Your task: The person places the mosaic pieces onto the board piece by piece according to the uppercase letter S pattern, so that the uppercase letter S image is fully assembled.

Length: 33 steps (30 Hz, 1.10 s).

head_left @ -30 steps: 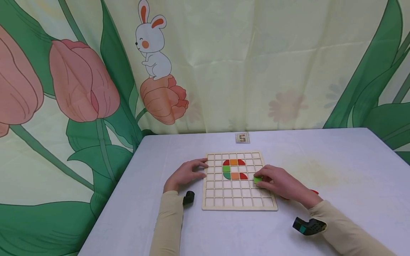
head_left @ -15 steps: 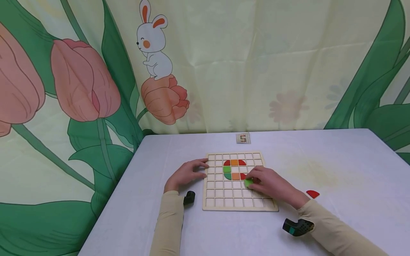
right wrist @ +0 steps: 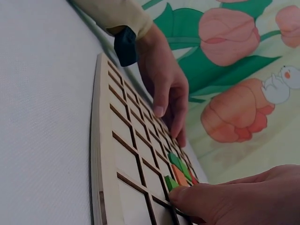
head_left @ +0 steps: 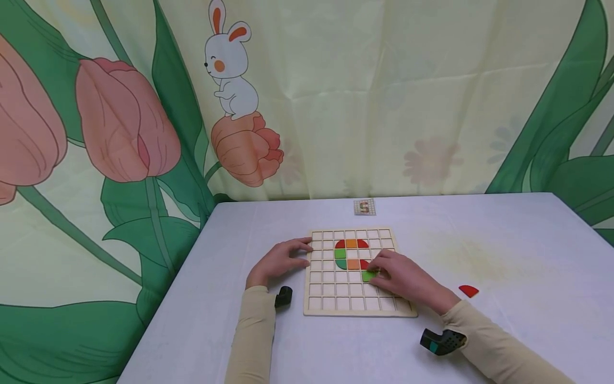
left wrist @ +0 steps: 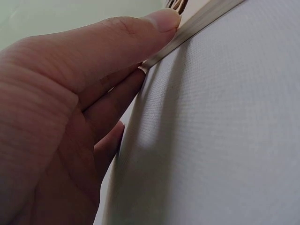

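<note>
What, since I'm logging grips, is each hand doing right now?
Left hand: open, touching the left edge of the grid board.
Right hand: closed, holding a green tile.

A creamy backdrop spans the head view's upper part, with pink tulips at left, a white rabbit upper left and leaves at right, above a white-covered table.

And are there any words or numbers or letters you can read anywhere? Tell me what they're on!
"S" or "5": one figure on the small card at the back of the table; too small to tell which.
Grid board: no words or numbers that I can see.
Coloured tiles: none that I can see.
Backdrop: drawings, no writing in view.
Black wrist devices: any lettering is too small to read.
</note>
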Available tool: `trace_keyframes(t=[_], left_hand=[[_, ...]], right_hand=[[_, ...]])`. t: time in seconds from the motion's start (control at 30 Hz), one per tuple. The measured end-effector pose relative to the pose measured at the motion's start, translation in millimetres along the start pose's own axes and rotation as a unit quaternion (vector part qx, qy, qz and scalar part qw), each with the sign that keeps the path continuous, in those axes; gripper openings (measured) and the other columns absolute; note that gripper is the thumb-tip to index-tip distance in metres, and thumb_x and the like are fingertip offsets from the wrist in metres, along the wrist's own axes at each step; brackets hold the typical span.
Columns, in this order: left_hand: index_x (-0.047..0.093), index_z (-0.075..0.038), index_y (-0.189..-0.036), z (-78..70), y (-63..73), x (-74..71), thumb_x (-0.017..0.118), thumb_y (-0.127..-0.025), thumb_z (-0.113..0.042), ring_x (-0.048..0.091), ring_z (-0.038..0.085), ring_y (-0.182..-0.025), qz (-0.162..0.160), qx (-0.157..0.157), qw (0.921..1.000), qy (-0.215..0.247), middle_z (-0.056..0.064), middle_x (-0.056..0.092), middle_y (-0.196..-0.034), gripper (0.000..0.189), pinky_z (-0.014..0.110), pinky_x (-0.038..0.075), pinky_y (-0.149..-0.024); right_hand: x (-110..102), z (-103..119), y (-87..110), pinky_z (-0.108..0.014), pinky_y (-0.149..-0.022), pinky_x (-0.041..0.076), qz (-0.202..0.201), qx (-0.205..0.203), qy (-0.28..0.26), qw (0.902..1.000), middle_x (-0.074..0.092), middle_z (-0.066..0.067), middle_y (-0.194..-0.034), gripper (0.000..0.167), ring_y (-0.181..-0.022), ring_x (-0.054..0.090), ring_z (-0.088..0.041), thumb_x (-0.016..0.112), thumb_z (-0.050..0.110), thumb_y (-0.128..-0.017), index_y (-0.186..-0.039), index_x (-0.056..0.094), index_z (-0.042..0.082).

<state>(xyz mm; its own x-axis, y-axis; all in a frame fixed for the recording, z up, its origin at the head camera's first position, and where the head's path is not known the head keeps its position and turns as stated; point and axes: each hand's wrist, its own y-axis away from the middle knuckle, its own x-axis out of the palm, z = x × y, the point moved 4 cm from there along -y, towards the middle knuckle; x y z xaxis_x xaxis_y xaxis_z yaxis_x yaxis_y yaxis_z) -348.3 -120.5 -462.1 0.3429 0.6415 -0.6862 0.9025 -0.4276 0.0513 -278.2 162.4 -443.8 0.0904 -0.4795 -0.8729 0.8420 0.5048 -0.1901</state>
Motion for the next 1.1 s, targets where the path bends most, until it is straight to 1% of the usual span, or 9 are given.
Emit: trace_keyframes(t=[0.17, 0.4, 0.67, 0.9, 1.1], left_hand=[[0.069, -0.019, -0.119, 0.4, 0.3, -0.3, 0.076, -0.086, -0.022, 0.035, 0.017, -0.141, -0.001, -0.007, 1.0, 0.002, -0.01, 0.047, -0.147, 0.034, 0.041, 0.03, -0.114], [0.069, -0.017, -0.12, 0.6, -0.3, 0.0, 0.076, -0.087, -0.021, 0.036, 0.019, -0.141, 0.001, 0.003, 1.0, 0.001, -0.007, 0.047, -0.148, 0.034, 0.043, 0.03, -0.114], [0.069, -0.02, -0.119, 2.6, -1.8, -0.4, 0.076, -0.086, -0.022, 0.035, 0.016, -0.141, 0.0, -0.004, 1.0, 0.0, -0.012, 0.047, -0.147, 0.034, 0.041, 0.03, -0.114], [0.07, -0.021, -0.117, 3.9, -2.3, 0.5, 0.077, -0.086, -0.023, 0.034, 0.016, -0.141, 0.001, -0.014, 0.9999, 0.008, -0.013, 0.047, -0.146, 0.033, 0.041, 0.029, -0.115], [0.07, -0.02, -0.118, 3.3, -2.0, 0.8, 0.077, -0.086, -0.022, 0.034, 0.015, -0.141, 0.002, -0.007, 0.9999, 0.008, -0.012, 0.048, -0.146, 0.033, 0.04, 0.029, -0.115]], right_hand=[[0.4, -2.0, 0.2, -0.027, -0.076, 0.054, 0.007, 0.011, -0.004, 0.9999, 0.063, 0.007, -0.096, 0.019, -0.087, 0.058, -0.01, 0.077, 0.019, -0.085, -0.102, 0.074, 0.012], [1.9, -3.0, -0.4, -0.025, -0.072, 0.052, -0.001, 0.018, -0.011, 0.9998, 0.061, 0.008, -0.092, 0.017, -0.082, 0.054, -0.008, 0.076, 0.019, -0.085, -0.101, 0.074, 0.012], [1.9, -2.7, -1.6, -0.025, -0.071, 0.051, -0.006, 0.03, -0.012, 0.9995, 0.059, 0.007, -0.091, 0.017, -0.08, 0.052, -0.008, 0.077, 0.018, -0.084, -0.099, 0.072, 0.012], [0.5, -2.0, -1.9, -0.027, -0.072, 0.052, 0.001, 0.032, -0.016, 0.9994, 0.06, 0.006, -0.092, 0.017, -0.081, 0.053, -0.009, 0.076, 0.019, -0.085, -0.099, 0.071, 0.012], [0.3, -2.0, -1.2, -0.027, -0.072, 0.051, 0.003, 0.026, -0.019, 0.9995, 0.06, 0.007, -0.092, 0.017, -0.081, 0.053, -0.008, 0.076, 0.02, -0.085, -0.1, 0.071, 0.012]])
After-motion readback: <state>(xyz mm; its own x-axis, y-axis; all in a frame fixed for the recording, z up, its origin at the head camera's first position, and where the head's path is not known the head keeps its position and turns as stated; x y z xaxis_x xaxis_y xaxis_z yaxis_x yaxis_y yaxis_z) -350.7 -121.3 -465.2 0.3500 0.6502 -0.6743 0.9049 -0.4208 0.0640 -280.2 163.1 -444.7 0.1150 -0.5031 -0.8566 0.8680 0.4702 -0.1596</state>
